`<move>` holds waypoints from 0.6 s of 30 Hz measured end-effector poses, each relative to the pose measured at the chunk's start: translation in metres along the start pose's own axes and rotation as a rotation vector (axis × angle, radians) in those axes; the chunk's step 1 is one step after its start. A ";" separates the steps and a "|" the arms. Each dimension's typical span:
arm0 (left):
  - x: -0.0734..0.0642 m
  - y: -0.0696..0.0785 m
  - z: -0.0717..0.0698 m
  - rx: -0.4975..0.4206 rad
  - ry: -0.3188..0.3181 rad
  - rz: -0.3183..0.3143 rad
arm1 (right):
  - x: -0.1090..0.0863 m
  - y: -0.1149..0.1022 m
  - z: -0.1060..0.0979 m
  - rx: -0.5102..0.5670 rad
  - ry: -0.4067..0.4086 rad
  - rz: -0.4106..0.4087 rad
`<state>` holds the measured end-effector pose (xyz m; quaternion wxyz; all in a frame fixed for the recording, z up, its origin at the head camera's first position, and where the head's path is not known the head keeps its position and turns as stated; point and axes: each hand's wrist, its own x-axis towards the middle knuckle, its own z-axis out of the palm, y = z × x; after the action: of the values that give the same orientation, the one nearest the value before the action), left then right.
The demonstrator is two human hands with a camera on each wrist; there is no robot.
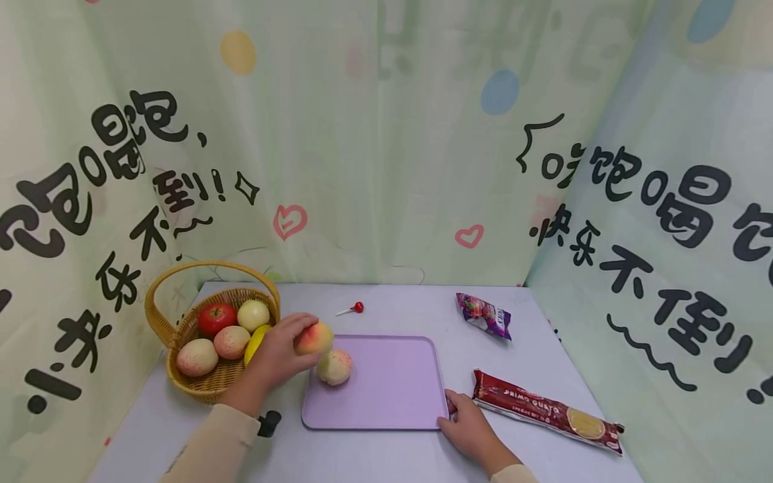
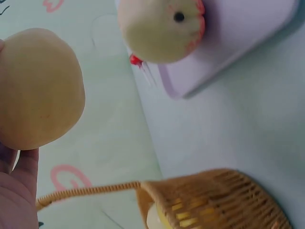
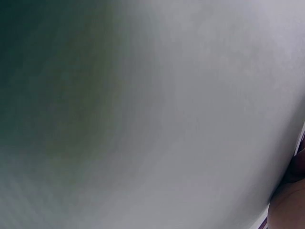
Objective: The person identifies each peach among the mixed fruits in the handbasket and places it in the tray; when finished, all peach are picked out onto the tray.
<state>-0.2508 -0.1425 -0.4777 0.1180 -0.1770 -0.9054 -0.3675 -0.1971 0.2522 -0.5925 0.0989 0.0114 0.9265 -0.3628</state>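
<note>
My left hand holds a yellow-orange peach above the left edge of a purple tray. In the left wrist view this peach sits in the fingers, raised off the table. Below and beside it, a pale peach with pinkish speckles rests at the tray's left side. My right hand grips the tray's right edge near its front corner, thumb at the rim. The right wrist view is mostly a blurred pale surface, with a bit of the hand at lower right.
A wicker basket with a tall handle stands at the left, holding a red apple and several other fruits. A red lollipop lies behind the tray. Rightward lie a purple snack bag and a red spaghetti packet.
</note>
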 end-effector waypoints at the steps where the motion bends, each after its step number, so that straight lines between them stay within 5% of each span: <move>1: 0.001 0.001 0.003 -0.010 -0.006 0.001 | 0.000 0.000 0.000 -0.001 -0.002 0.004; 18: 0.016 0.021 0.040 -0.078 -0.077 0.016 | -0.002 -0.003 -0.001 0.003 0.001 0.003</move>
<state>-0.2597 -0.0963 -0.4869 0.0788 -0.2026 -0.8927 -0.3946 -0.1959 0.2509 -0.5897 0.0991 0.0129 0.9260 -0.3640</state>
